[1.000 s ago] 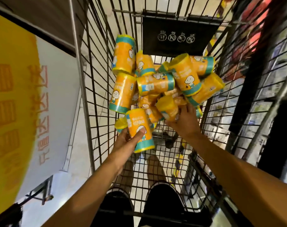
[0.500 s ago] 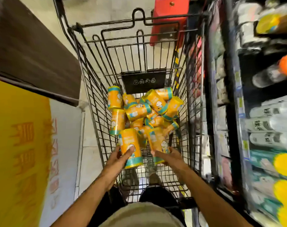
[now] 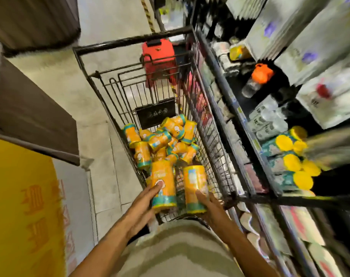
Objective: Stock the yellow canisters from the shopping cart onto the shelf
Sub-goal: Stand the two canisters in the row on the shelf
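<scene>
Both canisters have now risen clear of the cart's pile: the left hand (image 3: 144, 202) grips one yellow canister (image 3: 163, 184), the right hand (image 3: 209, 204) another (image 3: 195, 187), ready for the shelf (image 3: 256, 148) alongside.

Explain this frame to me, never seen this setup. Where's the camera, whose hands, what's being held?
There is no robot here. A person wears one wide-angle camera on the head, looking forward and down, so the two bare arms entering from the bottom are their own.

The left hand grips one yellow canister, and the right hand grips a second yellow canister. Both are held upright above the near end of a wire shopping cart.

A pile of the same canisters lies jumbled in the cart's basket. To the right runs the store shelf, where yellow-lidded canisters already lie on their sides. The shelf side is blurred, so other products there are hard to name.
</scene>
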A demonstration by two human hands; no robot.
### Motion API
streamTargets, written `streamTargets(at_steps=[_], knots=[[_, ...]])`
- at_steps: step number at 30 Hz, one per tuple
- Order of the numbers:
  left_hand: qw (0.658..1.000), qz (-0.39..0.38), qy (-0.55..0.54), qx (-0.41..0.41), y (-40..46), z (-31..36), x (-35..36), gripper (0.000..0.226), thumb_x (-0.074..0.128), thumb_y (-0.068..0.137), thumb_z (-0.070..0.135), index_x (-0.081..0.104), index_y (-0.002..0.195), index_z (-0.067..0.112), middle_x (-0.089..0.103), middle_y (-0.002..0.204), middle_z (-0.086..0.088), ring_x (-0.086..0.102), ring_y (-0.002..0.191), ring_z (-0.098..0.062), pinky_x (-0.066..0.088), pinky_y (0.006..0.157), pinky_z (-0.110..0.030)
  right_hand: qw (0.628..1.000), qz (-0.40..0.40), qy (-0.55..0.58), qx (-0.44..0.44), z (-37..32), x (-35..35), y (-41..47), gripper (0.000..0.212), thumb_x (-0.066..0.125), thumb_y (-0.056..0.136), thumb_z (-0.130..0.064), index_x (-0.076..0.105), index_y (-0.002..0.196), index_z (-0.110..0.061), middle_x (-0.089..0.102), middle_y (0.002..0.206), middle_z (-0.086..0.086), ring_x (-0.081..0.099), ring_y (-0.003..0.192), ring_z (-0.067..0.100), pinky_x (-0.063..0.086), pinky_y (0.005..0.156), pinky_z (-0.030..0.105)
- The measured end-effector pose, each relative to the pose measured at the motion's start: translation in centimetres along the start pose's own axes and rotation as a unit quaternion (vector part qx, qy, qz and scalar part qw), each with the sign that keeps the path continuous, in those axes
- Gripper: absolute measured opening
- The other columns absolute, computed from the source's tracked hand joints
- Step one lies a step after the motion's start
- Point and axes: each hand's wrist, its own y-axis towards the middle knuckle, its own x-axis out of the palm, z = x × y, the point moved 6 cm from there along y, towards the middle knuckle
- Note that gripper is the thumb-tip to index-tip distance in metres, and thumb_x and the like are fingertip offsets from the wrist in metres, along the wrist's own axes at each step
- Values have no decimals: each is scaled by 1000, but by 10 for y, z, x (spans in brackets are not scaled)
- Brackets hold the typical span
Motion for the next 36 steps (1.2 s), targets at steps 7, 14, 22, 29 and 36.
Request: streamTargets(at_steps=[7, 14, 22, 29, 36], knots=[[995, -72, 72, 4, -61, -15, -57, 73, 84, 74, 10, 48, 138, 9, 65, 129, -17, 63, 118, -35, 50, 103, -49, 994, -40, 89, -52, 62, 31, -58, 90, 93, 56, -33, 56, 126, 8, 69, 114, 25, 71, 95, 34, 58, 77, 38], [975, -108, 195, 15, -89, -22, -72, 108, 102, 37, 30, 55, 132, 12, 69, 124, -14, 67, 111, -31, 59, 86, -35, 992, 35, 55, -107, 103, 17, -115, 86, 93, 60, -38, 56, 133, -11, 69, 123, 16, 65, 115, 36, 49, 102, 49], [921, -193, 338, 11, -88, -68, -12, 93, 94, 53, 28, 53, 136, 19, 68, 127, -9, 67, 113, -28, 56, 90, -38, 963, 155, 151, -163, 163, -37, -197, 83, 92, 62, -27, 55, 135, -13, 69, 125, 12, 65, 118, 30, 52, 100, 42], [854, -287, 432, 32, -112, -146, 79, 88, 95, 60, 29, 52, 137, 23, 70, 123, -4, 70, 108, -23, 58, 82, -37, 913, 276, 220, -203, 238, -106, -298, 60, 84, 70, -11, 58, 123, -21, 76, 110, -4, 72, 104, 16, 58, 78, 24], [825, -359, 436, 32, -184, -249, 154, 97, 98, 52, 38, 53, 137, 25, 66, 129, -8, 65, 116, -30, 49, 102, -54, 847, 373, 280, -254, 312, -164, -408, 58, 85, 62, -4, 60, 110, -23, 79, 96, -3, 75, 88, 14, 57, 64, 19]])
